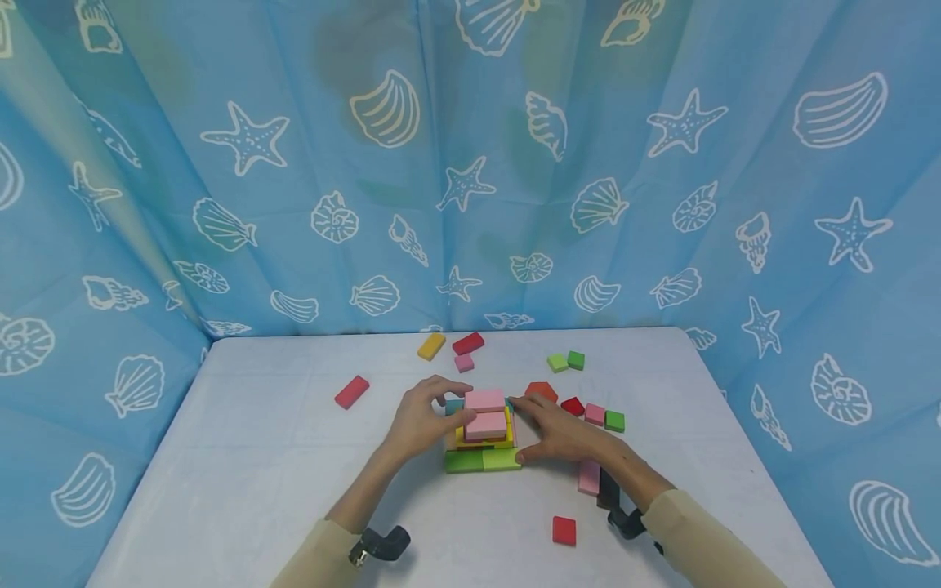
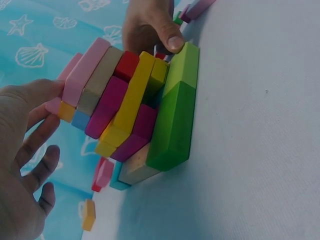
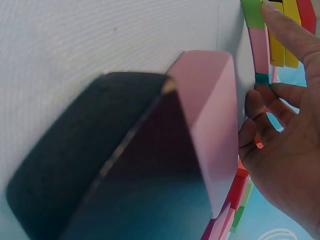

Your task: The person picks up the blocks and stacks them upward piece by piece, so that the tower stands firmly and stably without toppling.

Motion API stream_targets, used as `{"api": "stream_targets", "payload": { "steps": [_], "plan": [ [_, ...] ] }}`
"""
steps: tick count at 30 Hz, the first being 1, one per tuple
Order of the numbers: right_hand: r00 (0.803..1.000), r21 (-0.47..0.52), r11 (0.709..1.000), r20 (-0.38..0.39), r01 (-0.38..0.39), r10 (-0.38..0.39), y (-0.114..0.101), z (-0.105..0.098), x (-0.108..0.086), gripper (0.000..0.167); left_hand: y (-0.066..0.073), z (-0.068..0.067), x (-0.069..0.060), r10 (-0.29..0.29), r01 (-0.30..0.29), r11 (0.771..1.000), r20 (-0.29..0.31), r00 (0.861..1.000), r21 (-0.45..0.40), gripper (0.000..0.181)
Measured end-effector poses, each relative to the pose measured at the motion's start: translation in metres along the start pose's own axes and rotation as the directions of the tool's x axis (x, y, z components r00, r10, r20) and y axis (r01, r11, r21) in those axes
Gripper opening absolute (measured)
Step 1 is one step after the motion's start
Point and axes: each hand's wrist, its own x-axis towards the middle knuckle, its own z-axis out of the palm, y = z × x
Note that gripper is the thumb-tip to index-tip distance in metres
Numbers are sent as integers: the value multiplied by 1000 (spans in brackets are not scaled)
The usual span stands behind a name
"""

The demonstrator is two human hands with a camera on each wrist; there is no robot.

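Observation:
A layered stack of colored wooden blocks stands on the table, topped by two pink blocks (image 1: 485, 425) side by side. My left hand (image 1: 426, 415) is at the stack's left, its thumb touching a pink top block (image 2: 86, 72) and the other fingers loosely spread. Around the right side of the base is my right hand (image 1: 562, 429). Its thumb touches the light green block (image 2: 182, 70) at the front, and its index finger reaches toward the teal block (image 3: 262, 79) at the back. A darker green block (image 2: 172, 127) continues the front row. Yellow, purple and red layers show between base and top.
Beside my right forearm lie a black block (image 3: 85, 135) and a pink block (image 3: 212, 110). A red block (image 1: 564, 531) is at the front and another red block (image 1: 352, 392) at the left. Several loose blocks, including a yellow one (image 1: 431, 346), lie toward the back.

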Motion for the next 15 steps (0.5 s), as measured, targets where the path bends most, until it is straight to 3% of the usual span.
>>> {"api": "stream_targets", "payload": {
  "steps": [8, 15],
  "plan": [
    [1000, 4, 1000, 0, -2, 2, 0, -1, 0, 105, 1, -5, -4, -2, 2, 1000, -15, 1000, -15, 51],
    [1000, 13, 1000, -1, -4, 4, 0, 0, 0, 104, -12, -23, -10, -84, 84, 996, -100, 991, 0, 45]
  ]
}}
